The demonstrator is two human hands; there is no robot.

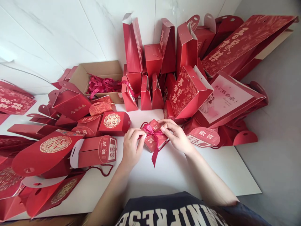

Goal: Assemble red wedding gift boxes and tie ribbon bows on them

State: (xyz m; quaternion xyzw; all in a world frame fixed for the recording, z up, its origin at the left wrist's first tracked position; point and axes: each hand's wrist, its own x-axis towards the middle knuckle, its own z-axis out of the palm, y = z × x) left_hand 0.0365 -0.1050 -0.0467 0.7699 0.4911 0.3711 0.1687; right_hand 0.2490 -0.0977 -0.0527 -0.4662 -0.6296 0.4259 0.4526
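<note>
A small red gift box [155, 126] with gold characters lies on the white table in front of me, between my hands. A magenta satin ribbon [154, 138] is tied in a bow across it, and one tail hangs toward me over the box's near edge. With thumb and forefinger, my left hand [134, 146] pinches the bow's left side. My right hand [176, 135] is closed at the bow's right side, its thumb by the right loop and other fingers along the box's far edge. A dark red cord shows beside the box.
An open cardboard box [98, 67] with a heap of loose magenta ribbons [104, 84] stands at the back. Several red gift boxes [114, 123] crowd the left. Taller red boxes [134, 44] are stacked behind, and large gift bags [231, 97] lean at the right against the grey wall [279, 125].
</note>
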